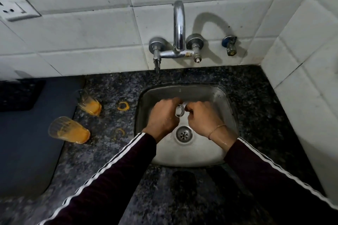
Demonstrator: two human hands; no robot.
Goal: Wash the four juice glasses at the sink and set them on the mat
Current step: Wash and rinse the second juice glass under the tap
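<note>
Over the steel sink (215, 97) both my hands hold one clear juice glass (180, 110). My left hand (162, 117) grips it from the left. From the right, my right hand (203, 118) curls its fingers at the rim. Most of the glass is hidden between them. Two more glasses stand on the dark counter left of the sink, each smeared with orange juice: one nearer (68, 129), one farther back (89, 105). The dark blue-grey mat (27, 142) lies at the far left with nothing on its visible part.
A chrome faucet (179, 25) rises from the tiled wall above the sink, whose drain (183, 134) shows below my hands. Orange juice rings (123, 106) mark the granite counter. A black object (18, 97) lies at the mat's back. A tiled wall closes off the right side.
</note>
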